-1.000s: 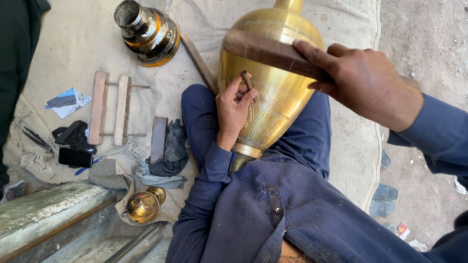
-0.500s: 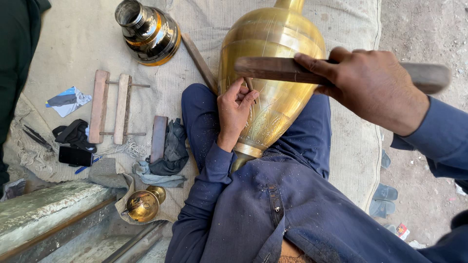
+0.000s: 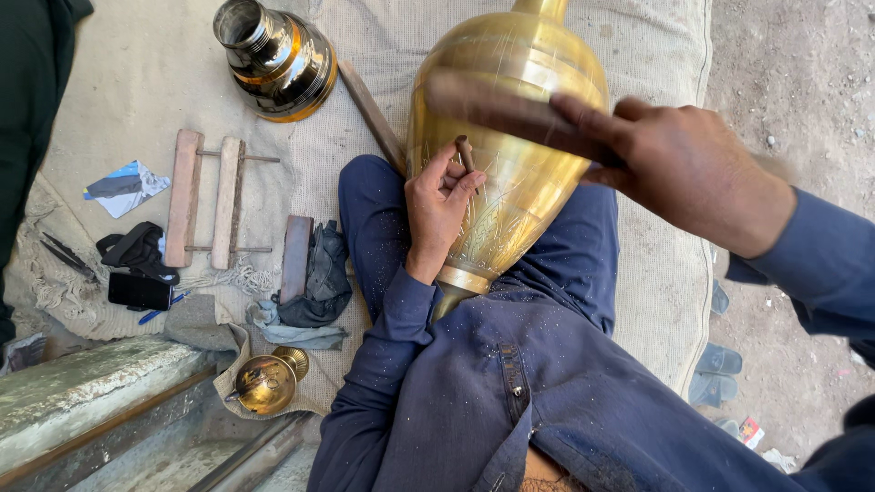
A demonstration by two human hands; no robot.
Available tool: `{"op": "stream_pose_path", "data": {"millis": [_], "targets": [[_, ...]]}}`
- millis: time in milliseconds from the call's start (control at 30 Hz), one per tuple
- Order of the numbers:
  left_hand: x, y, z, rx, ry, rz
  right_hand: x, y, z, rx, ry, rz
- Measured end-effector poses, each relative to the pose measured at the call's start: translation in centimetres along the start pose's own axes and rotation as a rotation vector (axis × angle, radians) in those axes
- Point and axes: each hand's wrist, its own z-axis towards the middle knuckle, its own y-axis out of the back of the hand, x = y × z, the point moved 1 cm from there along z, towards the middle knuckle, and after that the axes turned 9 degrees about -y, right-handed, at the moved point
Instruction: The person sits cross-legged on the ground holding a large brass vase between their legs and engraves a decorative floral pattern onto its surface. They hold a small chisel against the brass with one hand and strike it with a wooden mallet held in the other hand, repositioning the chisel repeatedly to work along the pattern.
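Large engraved brass vase (image 3: pixel 510 118) lying across the lap on blue trousers, neck pointing to twelve o'clock, narrow foot toward six. Left hand (image 3: pixel 439 202) pressed against the vase's flank at nine o'clock of its belly, grip closed around a small dark metal chisel (image 3: pixel 466 153), tip touching the brass. Right hand (image 3: pixel 679 169) raised over the vase at three o'clock, grip clamped on a long dark wooden mallet (image 3: pixel 497 109), blurred, crossing the upper belly toward ten o'clock. Underneath, a pale woven mat (image 3: pixel 392 55) spread over the ground.

Over at eleven o'clock, a polished brass and steel vessel base (image 3: pixel 278 59) standing upright on the mat. Just beside it, a slim wooden stick (image 3: pixel 369 109) running down toward the vase. At nine o'clock, a wooden two-bar clamp (image 3: pixel 208 200) lying flat, then a black phone (image 3: pixel 138 292) near a dark pouch. A crumpled grey cloth (image 3: pixel 319 278) beside the left knee. At seven o'clock, a small round brass pot (image 3: pixel 264 383) near the mat's edge.
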Motion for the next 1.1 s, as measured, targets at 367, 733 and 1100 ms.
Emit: {"op": "stream_pose_path", "data": {"millis": [367,733,1100], "targets": [[-0.4,0.1,-0.4,0.017,-0.014,0.031,0.0,-0.4,-0.3,-0.03,-0.009,0.116],[-0.4,0.0,-0.7,0.015,-0.019,0.065,0.0,-0.4,-0.7,-0.048,-0.028,0.217],[-0.9,-0.1,-1.1,-0.002,-0.083,0.115,0.3,-0.4,-1.0,-0.021,-0.005,0.153]]}}
